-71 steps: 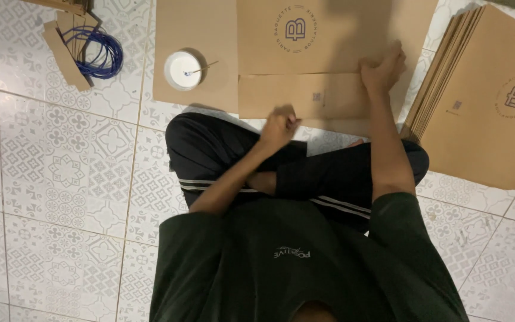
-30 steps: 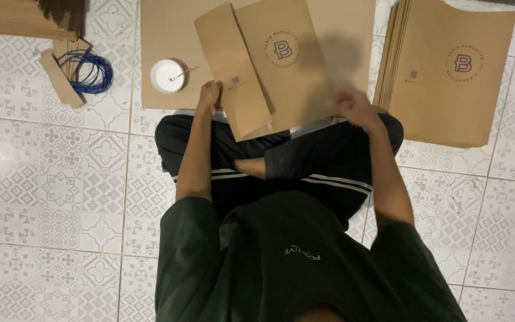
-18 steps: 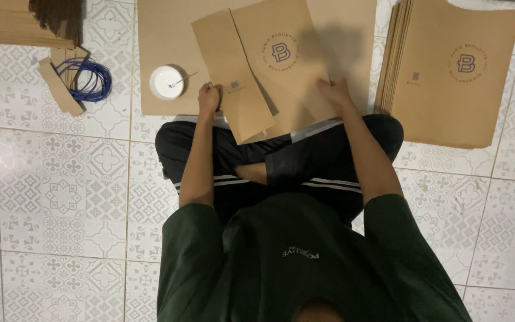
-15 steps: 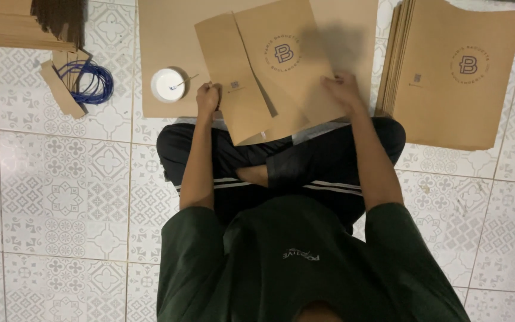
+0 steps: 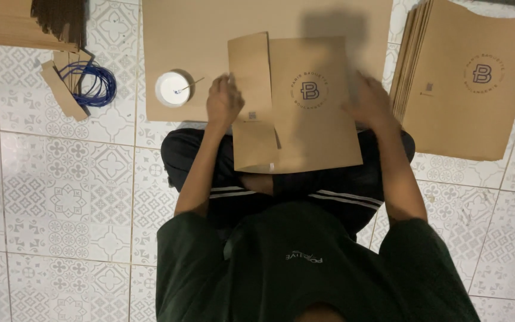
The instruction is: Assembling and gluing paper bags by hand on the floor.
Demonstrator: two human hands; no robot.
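Note:
A flat brown paper bag (image 5: 314, 128) with a round printed mark lies across my crossed legs, its far end on a large brown sheet (image 5: 204, 36). A narrow folded flap (image 5: 250, 71) runs along its left side. My left hand (image 5: 224, 102) grips the left edge beside that flap, fingers curled. My right hand (image 5: 369, 102), slightly blurred, holds the right edge. The bag sits square in front of me.
A small white cup (image 5: 172, 89) with a stick in it stands left of my left hand. Farther left lie a blue cord coil (image 5: 93, 84) and cardboard strips (image 5: 61, 90). A stack of brown bags (image 5: 475, 89) sits at the right, another pile (image 5: 7, 24) at top left.
The bag was tilted with its top leaning left; both hands have turned it square. My hands have slid farther up its side edges.

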